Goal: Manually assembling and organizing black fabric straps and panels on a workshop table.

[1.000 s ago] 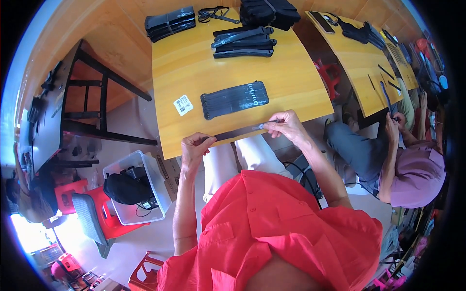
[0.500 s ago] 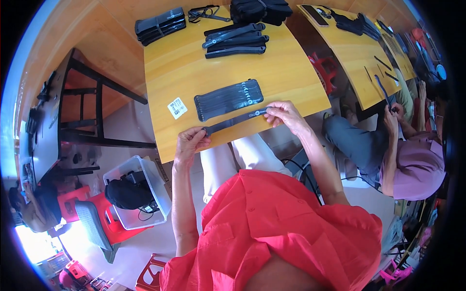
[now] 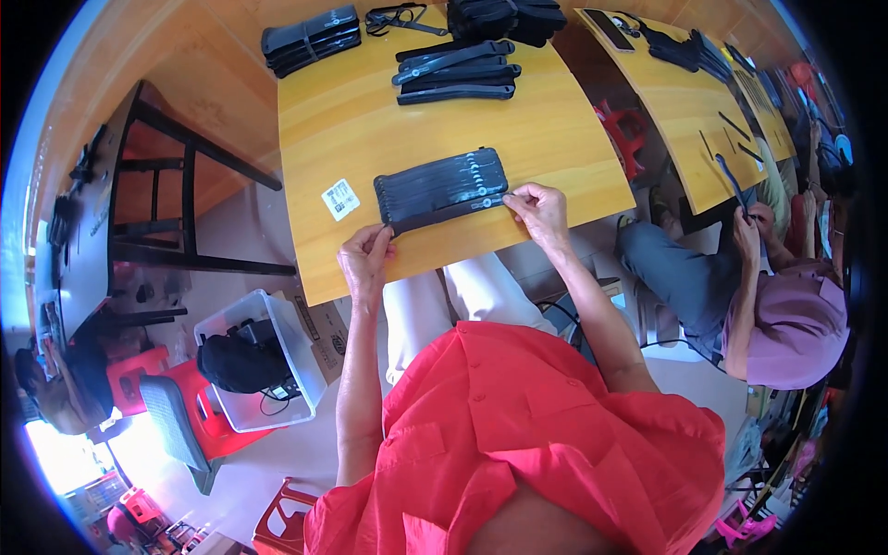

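Near the front of the yellow table [image 3: 435,134], a row of overlapping black straps [image 3: 427,188] lies side by side, with pale marks at the right ends. One more black strap [image 3: 446,215] is stretched flat along the near edge of that row. My left hand [image 3: 366,259] pinches its left end between thumb and fingers. At the other end, by a round white mark, my right hand [image 3: 538,215] pinches the strap tip. To the left of the row lies a white label sheet [image 3: 340,199] with black printed squares.
Folded black strap bundles [image 3: 458,72] and a tied black stack [image 3: 311,42] sit at the table's far side. On the left stand a black-legged table [image 3: 190,199] and a clear bin [image 3: 314,370]. A co-worker in a purple shirt [image 3: 791,324] holds a strap at the right.
Both hands have brought the strap away from me, up against the near edge of the row. It was held apart from the row before. The view has shifted slightly.
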The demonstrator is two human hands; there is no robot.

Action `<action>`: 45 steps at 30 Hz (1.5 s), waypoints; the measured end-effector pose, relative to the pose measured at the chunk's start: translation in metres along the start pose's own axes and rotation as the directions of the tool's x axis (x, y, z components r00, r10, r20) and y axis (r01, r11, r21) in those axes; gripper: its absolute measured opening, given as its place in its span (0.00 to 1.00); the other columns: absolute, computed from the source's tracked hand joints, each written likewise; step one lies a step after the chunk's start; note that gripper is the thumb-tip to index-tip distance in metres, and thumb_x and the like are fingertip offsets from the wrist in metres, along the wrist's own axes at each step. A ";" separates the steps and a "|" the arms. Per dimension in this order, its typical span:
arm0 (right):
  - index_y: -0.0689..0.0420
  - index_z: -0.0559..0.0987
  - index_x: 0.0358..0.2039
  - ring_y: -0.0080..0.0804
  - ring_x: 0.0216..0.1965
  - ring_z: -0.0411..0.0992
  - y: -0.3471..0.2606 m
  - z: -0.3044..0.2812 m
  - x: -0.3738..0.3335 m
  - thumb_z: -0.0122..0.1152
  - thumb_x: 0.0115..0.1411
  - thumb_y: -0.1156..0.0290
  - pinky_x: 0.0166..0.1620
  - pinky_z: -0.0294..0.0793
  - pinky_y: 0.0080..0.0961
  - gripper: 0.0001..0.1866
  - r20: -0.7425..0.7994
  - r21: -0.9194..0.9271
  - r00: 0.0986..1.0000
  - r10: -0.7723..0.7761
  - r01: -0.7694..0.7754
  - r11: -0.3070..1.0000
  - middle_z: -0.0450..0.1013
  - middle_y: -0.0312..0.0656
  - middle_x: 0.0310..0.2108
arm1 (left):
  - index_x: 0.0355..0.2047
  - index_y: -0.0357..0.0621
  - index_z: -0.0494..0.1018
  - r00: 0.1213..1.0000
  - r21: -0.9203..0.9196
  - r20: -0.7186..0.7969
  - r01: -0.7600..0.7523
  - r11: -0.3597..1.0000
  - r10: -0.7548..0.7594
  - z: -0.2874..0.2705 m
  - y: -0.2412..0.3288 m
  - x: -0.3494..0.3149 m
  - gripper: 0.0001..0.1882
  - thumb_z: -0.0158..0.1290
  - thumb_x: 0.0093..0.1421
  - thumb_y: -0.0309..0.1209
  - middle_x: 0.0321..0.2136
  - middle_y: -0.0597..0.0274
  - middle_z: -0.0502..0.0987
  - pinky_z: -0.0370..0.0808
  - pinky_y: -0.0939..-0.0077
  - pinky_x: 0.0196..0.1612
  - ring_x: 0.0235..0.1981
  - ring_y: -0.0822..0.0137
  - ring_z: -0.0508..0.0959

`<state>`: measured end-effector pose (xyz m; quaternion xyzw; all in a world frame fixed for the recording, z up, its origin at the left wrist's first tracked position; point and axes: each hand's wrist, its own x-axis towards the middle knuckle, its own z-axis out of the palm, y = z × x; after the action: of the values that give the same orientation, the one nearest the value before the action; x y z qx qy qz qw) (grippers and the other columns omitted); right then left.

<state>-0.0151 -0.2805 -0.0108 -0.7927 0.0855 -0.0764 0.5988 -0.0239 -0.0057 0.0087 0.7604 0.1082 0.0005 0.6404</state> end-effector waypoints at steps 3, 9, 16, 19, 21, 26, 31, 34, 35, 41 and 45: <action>0.64 0.78 0.25 0.16 0.15 0.67 -0.002 -0.003 0.000 0.61 0.51 0.75 0.18 0.65 0.14 0.05 0.059 0.104 0.998 0.030 -0.036 0.994 0.71 0.35 0.16 | 0.28 0.33 0.75 0.998 -0.051 -0.051 0.018 0.999 -0.021 0.000 0.002 0.000 0.04 0.55 0.54 0.23 0.20 0.63 0.76 0.71 0.87 0.22 0.17 0.78 0.73; 0.64 0.77 0.29 0.15 0.16 0.68 -0.001 -0.008 0.002 0.59 0.53 0.75 0.15 0.64 0.11 0.05 0.119 0.161 0.985 0.126 -0.145 0.976 0.71 0.35 0.17 | 0.28 0.33 0.74 0.995 -0.096 -0.089 0.034 0.995 -0.043 0.004 -0.004 0.003 0.04 0.55 0.53 0.23 0.19 0.62 0.75 0.70 0.87 0.20 0.16 0.79 0.72; 0.64 0.77 0.28 0.15 0.15 0.67 -0.003 -0.004 0.005 0.61 0.52 0.75 0.14 0.64 0.11 0.06 0.095 0.191 0.976 0.194 -0.209 0.959 0.71 0.35 0.16 | 0.28 0.33 0.74 0.990 -0.128 -0.130 0.036 0.991 -0.053 0.006 -0.006 0.005 0.03 0.54 0.54 0.22 0.19 0.63 0.75 0.70 0.88 0.20 0.17 0.79 0.72; 0.65 0.77 0.28 0.15 0.15 0.67 -0.004 -0.003 0.005 0.60 0.52 0.75 0.14 0.65 0.11 0.05 0.077 0.168 0.979 0.191 -0.202 0.965 0.71 0.35 0.16 | 0.28 0.33 0.73 0.989 -0.097 -0.139 0.027 0.995 -0.041 0.009 -0.004 0.004 0.04 0.53 0.55 0.23 0.19 0.64 0.74 0.71 0.88 0.21 0.18 0.79 0.73; 0.65 0.77 0.28 0.16 0.15 0.67 -0.009 -0.003 0.004 0.60 0.52 0.75 0.14 0.65 0.11 0.05 0.073 0.141 0.976 0.204 -0.213 0.967 0.71 0.35 0.16 | 0.28 0.33 0.73 0.989 -0.099 -0.144 0.029 0.995 -0.044 0.010 -0.005 0.004 0.04 0.53 0.55 0.23 0.19 0.64 0.74 0.71 0.88 0.22 0.18 0.79 0.73; 0.64 0.77 0.29 0.16 0.15 0.68 -0.010 -0.001 0.004 0.59 0.53 0.75 0.15 0.66 0.12 0.05 0.051 0.159 0.975 0.217 -0.222 0.962 0.70 0.35 0.16 | 0.28 0.33 0.73 0.987 -0.091 -0.157 0.013 0.996 -0.027 0.011 -0.009 0.004 0.04 0.52 0.56 0.23 0.19 0.65 0.74 0.71 0.88 0.22 0.18 0.79 0.72; 0.63 0.76 0.28 0.16 0.15 0.68 -0.008 0.000 0.005 0.57 0.55 0.74 0.15 0.65 0.12 0.05 0.050 0.117 0.978 0.202 -0.207 0.971 0.69 0.34 0.16 | 0.27 0.34 0.72 0.985 -0.102 -0.172 -0.015 0.995 -0.002 0.014 -0.009 0.004 0.04 0.52 0.56 0.24 0.17 0.66 0.72 0.70 0.88 0.21 0.17 0.80 0.72; 0.62 0.76 0.27 0.16 0.15 0.68 -0.011 0.000 0.006 0.57 0.55 0.74 0.15 0.65 0.12 0.05 0.046 0.105 0.978 0.204 -0.208 0.973 0.69 0.33 0.15 | 0.27 0.34 0.72 0.981 -0.102 -0.194 0.002 0.995 -0.022 0.015 -0.008 0.004 0.05 0.52 0.56 0.24 0.17 0.66 0.72 0.69 0.88 0.20 0.17 0.80 0.71; 0.62 0.76 0.27 0.16 0.15 0.68 -0.012 0.001 0.006 0.57 0.55 0.74 0.15 0.65 0.12 0.05 0.049 0.104 0.977 0.207 -0.211 0.972 0.69 0.33 0.15 | 0.27 0.34 0.72 0.980 -0.102 -0.195 0.005 0.995 -0.025 0.016 -0.007 0.004 0.05 0.52 0.56 0.24 0.17 0.66 0.72 0.69 0.88 0.20 0.17 0.80 0.71; 0.62 0.76 0.27 0.16 0.14 0.67 -0.011 0.004 0.007 0.57 0.55 0.74 0.14 0.64 0.12 0.05 0.010 0.099 0.974 0.225 -0.225 0.969 0.68 0.33 0.15 | 0.27 0.33 0.72 0.974 -0.042 -0.226 0.026 0.999 -0.034 0.017 -0.006 0.005 0.05 0.53 0.55 0.24 0.17 0.66 0.73 0.69 0.88 0.20 0.16 0.80 0.70; 0.62 0.76 0.26 0.16 0.13 0.67 -0.014 0.005 0.007 0.58 0.54 0.74 0.14 0.64 0.12 0.04 -0.013 0.098 0.973 0.232 -0.230 0.968 0.68 0.33 0.14 | 0.27 0.33 0.73 0.971 -0.040 -0.234 0.042 0.998 -0.051 0.019 -0.001 0.004 0.05 0.53 0.55 0.24 0.17 0.66 0.72 0.68 0.88 0.19 0.16 0.80 0.70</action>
<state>-0.0064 -0.2739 0.0011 -0.7468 0.1809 -0.0198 0.6397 -0.0172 -0.0236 0.0038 0.7410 0.2011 0.0775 0.6360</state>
